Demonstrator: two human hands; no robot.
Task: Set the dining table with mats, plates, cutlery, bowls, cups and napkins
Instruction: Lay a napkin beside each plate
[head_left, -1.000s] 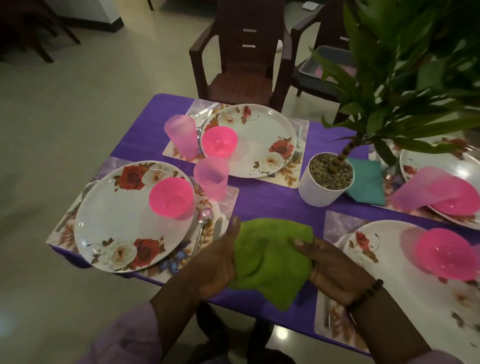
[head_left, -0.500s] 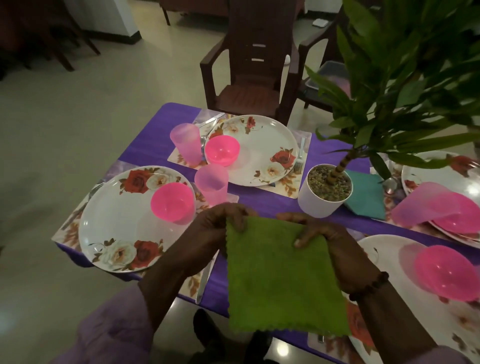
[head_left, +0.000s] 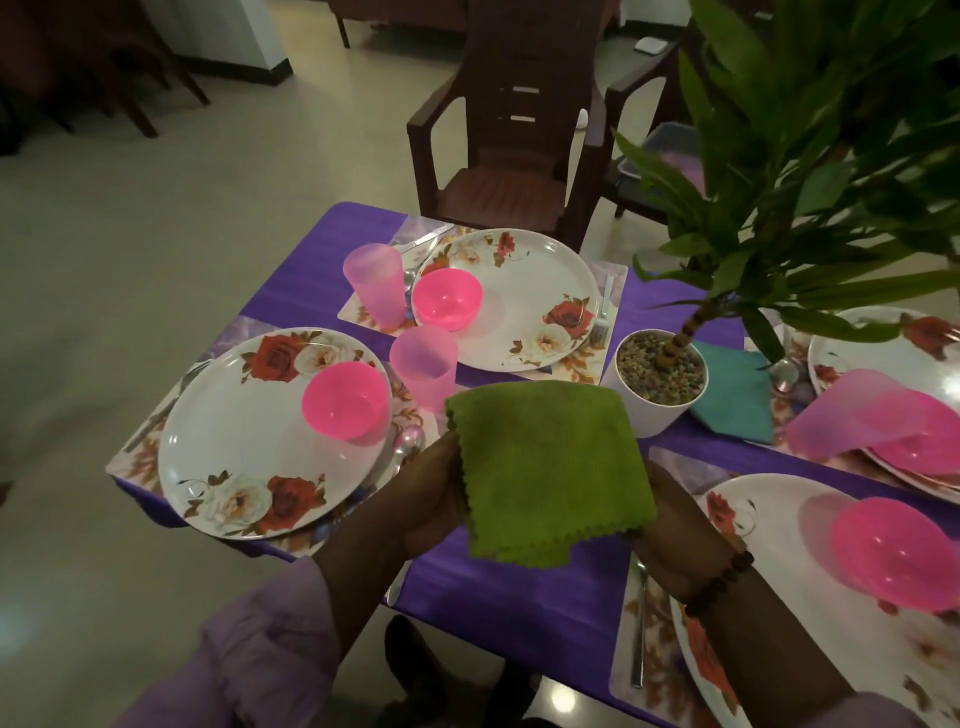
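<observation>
A folded green napkin (head_left: 548, 467) hangs above the purple table (head_left: 519, 587), between two place settings. My left hand (head_left: 428, 501) holds its left edge and my right hand (head_left: 670, 530) holds its right edge; most of both sets of fingers is hidden under the cloth. To the left lies a floral plate (head_left: 244, 447) with a pink bowl (head_left: 345, 399) on it and a pink cup (head_left: 423, 366) beside it. A second floral plate (head_left: 524, 291) at the far side carries another pink bowl (head_left: 447, 297), next to a pink cup (head_left: 374, 286).
A white pot (head_left: 649, 410) with a leafy plant stands right behind the napkin. A teal napkin (head_left: 732, 395) lies right of the pot. Two more plates (head_left: 769, 504) with pink bowls sit at the right. Brown chairs (head_left: 498, 171) stand beyond the table.
The green napkin was opened out flat and hanging half a second ago; now it is folded over into a smaller square, held lower edge toward me between both hands.
</observation>
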